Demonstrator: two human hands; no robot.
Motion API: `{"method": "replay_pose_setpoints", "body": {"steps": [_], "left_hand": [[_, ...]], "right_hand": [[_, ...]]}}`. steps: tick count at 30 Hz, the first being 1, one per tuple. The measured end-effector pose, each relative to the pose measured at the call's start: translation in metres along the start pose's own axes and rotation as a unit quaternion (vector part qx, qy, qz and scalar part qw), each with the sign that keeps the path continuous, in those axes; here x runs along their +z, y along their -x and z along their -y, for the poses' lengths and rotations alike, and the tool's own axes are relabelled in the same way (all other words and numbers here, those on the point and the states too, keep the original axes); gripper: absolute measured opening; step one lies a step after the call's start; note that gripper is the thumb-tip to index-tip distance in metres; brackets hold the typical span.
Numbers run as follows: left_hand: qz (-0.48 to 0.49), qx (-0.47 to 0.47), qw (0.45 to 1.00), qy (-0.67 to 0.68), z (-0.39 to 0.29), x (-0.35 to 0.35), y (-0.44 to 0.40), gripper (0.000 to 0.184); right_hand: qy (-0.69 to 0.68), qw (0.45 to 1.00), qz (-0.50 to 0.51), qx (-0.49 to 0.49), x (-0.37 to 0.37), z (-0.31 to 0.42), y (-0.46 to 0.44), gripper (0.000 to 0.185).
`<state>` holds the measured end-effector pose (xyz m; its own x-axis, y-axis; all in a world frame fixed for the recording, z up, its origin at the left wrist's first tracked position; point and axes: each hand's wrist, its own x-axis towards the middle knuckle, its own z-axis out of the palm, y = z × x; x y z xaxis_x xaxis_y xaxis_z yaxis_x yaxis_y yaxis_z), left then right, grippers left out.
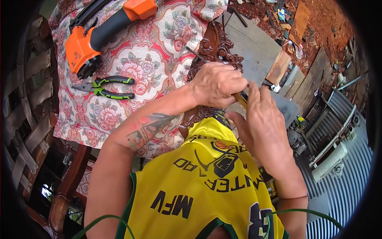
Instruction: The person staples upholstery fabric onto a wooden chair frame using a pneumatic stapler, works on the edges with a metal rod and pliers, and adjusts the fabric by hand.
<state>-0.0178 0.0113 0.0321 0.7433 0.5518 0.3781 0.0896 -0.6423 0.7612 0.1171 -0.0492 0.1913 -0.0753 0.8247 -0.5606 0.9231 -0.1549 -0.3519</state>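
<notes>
- While our left hand [218, 83] is clenched in a fist around a slim tool [241, 98], our right hand [263, 123] stands just beside it, its thumb apart from its nearly straight fingers.
- We see the tool running through the fist: a thin metal shaft [195, 53] pokes out toward the upper left, and a yellow-and-dark handle end shows between the two hands.
- We cannot tell whether the right palm touches that end.
- Around the fist we have carved dark wood [217, 43], which edges a floral cloth [167, 36].
- On this cloth we find green-and-black pliers [98, 86], nose to the left, near an orange-and-black power tool [109, 34].
- Off to the right we see a grey board [254, 42] and, lower, a corrugated sheet [338, 187].
</notes>
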Motion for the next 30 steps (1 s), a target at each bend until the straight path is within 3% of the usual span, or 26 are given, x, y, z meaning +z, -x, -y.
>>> {"method": "replay_pose_setpoints", "body": {"steps": [1,2,5,15,20,24,27,29,30], "left_hand": [[-0.001,-0.003,1.000,0.005,-0.001,0.002,0.003,0.030],[0.000,-0.003,1.000,0.009,0.000,0.003,0.004,0.030],[-0.004,-0.012,1.000,0.013,0.002,0.001,0.004,0.029],[-0.049,-0.036,0.996,-0.058,0.017,0.003,0.008,0.032],[-0.023,-0.018,0.998,-0.048,0.023,0.001,0.014,0.028],[-0.012,-0.017,0.999,-0.045,0.024,0.000,0.013,0.027],[-0.004,-0.029,0.999,-0.044,0.024,0.002,0.013,0.028],[-0.011,-0.032,0.998,-0.046,0.025,0.002,0.009,0.028],[-0.019,-0.037,0.998,-0.045,0.024,0.002,0.008,0.028]], "right_hand": [[-0.033,0.997,0.069,0.019,0.003,-0.010,0.005,0.040],[-0.033,0.997,0.072,0.024,0.006,-0.012,0.003,0.040],[-0.032,0.998,0.021,0.042,0.028,-0.019,-0.019,0.015],[-0.116,0.993,-0.014,0.008,0.045,-0.019,-0.034,0.024],[-0.206,0.977,0.028,0.038,0.040,-0.015,-0.037,0.036],[-0.271,0.961,0.023,0.051,0.046,-0.019,-0.040,0.034],[-0.308,0.937,0.102,0.130,0.040,-0.021,-0.042,0.033],[-0.192,0.981,0.008,0.004,0.045,-0.026,-0.039,0.031],[-0.194,0.981,0.009,0.006,0.046,-0.027,-0.038,0.031]]}}
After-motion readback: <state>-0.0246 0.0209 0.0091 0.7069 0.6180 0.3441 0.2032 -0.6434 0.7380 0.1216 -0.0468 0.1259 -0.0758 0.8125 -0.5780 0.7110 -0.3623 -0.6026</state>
